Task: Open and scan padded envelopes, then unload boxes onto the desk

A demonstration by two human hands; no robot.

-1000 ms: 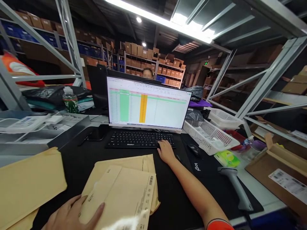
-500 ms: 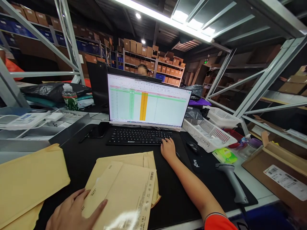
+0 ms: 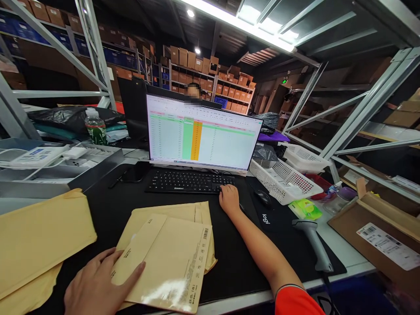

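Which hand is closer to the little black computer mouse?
Right. The right hand rests at the right end of the black keyboard, just beside the small black computer mouse. The left hand lies flat on the tan paper envelope, far from it.

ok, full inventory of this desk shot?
monitor: 1, spreadsheet with green and orange columns, back centre
keyboard: 1, black, before the monitor
mouse: 1, black, right of keyboard
envelopes: several, tan, front centre and left
baskets: 2, white, right of monitor
scanner: 1, grey, front right
bottle: 1, clear with green label, back left
box: 1, brown cardboard, far right
tray: 1, grey, left
cartons: many, brown, back shelves
person: 1, behind monitor, mostly hidden
left hand: 1, flat on the envelopes
right hand: 1, fingers on keyboard's right end
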